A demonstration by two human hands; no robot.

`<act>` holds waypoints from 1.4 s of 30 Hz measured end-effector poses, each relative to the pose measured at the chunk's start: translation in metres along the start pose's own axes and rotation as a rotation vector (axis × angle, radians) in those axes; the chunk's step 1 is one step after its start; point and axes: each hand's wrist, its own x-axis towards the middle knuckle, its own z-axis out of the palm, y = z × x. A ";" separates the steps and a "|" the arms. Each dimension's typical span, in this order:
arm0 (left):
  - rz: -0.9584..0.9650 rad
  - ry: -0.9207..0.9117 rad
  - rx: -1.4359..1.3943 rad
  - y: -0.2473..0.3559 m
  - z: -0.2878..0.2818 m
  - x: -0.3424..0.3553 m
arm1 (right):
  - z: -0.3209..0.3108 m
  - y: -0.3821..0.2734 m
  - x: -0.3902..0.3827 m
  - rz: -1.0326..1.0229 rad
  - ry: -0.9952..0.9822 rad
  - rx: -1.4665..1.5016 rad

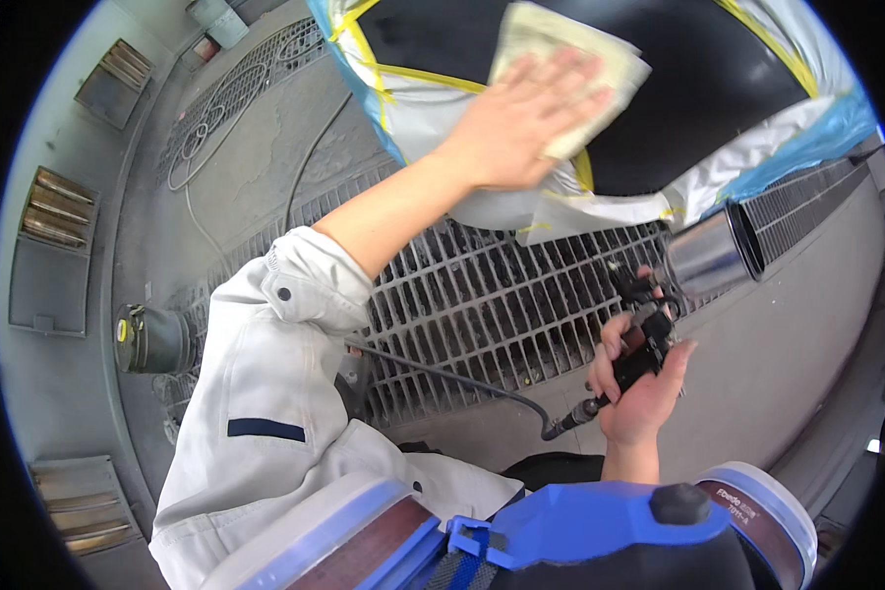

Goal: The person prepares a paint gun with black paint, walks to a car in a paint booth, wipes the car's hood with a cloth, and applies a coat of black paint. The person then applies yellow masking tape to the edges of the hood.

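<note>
My left hand (544, 113) lies with fingers stretched out and apart on a folded cream cloth (598, 84), which rests on a glossy black panel (698, 108). Yellow tape and white and blue sheeting (757, 147) border that panel. Lower right, my right hand (634, 393) grips a black spray gun (644, 349) with a round, shiny metal cup (708, 256) on top and a dark hose (472, 382) running from its handle.
Metal floor grating (452, 295) spans beneath the panel. Loose hoses (206, 138) lie at upper left. A dark green canister (146, 336) stands by the left wall, which has vented boxes (57, 211). A blue respirator (590, 521) fills the lower edge.
</note>
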 end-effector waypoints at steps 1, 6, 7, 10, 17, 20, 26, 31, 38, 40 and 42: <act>0.078 -0.015 -0.018 -0.007 -0.009 0.005 | 0.013 -0.001 0.004 0.010 0.006 -0.014; -0.049 0.121 -0.176 -0.063 -0.021 -0.011 | 0.061 -0.009 0.002 0.028 0.152 -0.057; -0.110 0.154 -0.208 -0.078 -0.016 -0.020 | 0.068 -0.010 0.003 0.005 0.162 -0.076; -0.275 0.288 -0.273 -0.131 -0.012 -0.052 | 0.094 -0.015 0.000 -0.023 0.309 -0.079; -0.328 0.304 -0.432 -0.119 -0.009 -0.045 | 0.170 -0.026 -0.008 -0.082 0.524 -0.242; -0.096 0.137 -0.494 -0.063 -0.005 0.008 | 0.199 -0.028 -0.011 -0.108 0.605 -0.256; 0.492 -0.654 -0.897 0.019 -0.019 0.030 | 0.248 -0.023 -0.019 -0.301 0.701 -0.152; -0.075 -1.156 -2.168 0.062 -0.012 -0.060 | 0.273 -0.031 -0.015 -0.385 0.661 -0.159; -0.835 0.829 -2.164 -0.046 -0.039 -0.149 | 0.241 -0.037 -0.020 -0.399 0.523 -0.116; -0.607 0.889 -1.495 -0.110 -0.020 -0.112 | 0.229 -0.031 -0.023 -0.380 0.497 -0.092; -0.208 0.754 -0.502 -0.128 -0.005 -0.047 | 0.218 -0.025 -0.023 -0.351 0.516 -0.089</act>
